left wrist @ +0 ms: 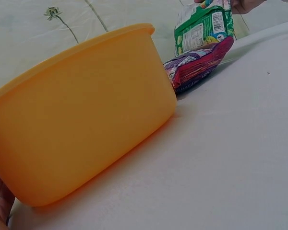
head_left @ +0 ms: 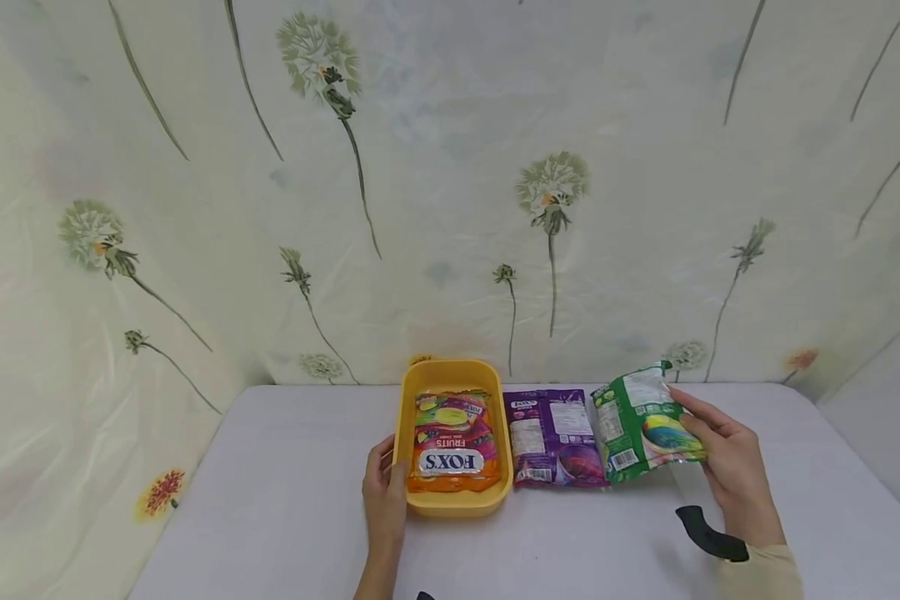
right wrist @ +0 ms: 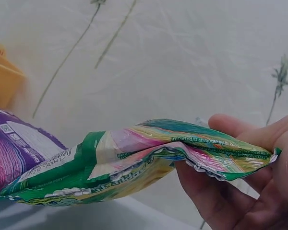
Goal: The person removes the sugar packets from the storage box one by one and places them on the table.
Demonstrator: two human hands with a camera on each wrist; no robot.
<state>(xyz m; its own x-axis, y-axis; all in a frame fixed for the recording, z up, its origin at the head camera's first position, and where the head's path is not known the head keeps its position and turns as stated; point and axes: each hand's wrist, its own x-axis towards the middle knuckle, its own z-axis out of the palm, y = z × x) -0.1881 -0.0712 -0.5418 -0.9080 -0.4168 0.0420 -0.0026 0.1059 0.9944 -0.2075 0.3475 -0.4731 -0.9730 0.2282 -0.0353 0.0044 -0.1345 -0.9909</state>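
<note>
A yellow plastic tub (head_left: 457, 504) holds an orange-red candy bag (head_left: 450, 433) marked FOX'S FRUITS. My left hand (head_left: 385, 492) rests against the tub's left outer wall; in the left wrist view only a few of its fingers (left wrist: 2, 201) show beside the base. Right of the tub lies a purple candy bag (head_left: 558, 437). My right hand (head_left: 731, 450) pinches a green candy bag (head_left: 645, 425) by its right side, thumb on one face and fingers on the other. The green bag is tilted, its left end beside the purple bag; whether they touch is unclear.
A pale cloth covers the table (head_left: 570, 550). Behind it hangs a curtain (head_left: 435, 167) printed with dandelions, close to the tub and bags. A black curved piece (head_left: 712, 533) sits at my right wrist.
</note>
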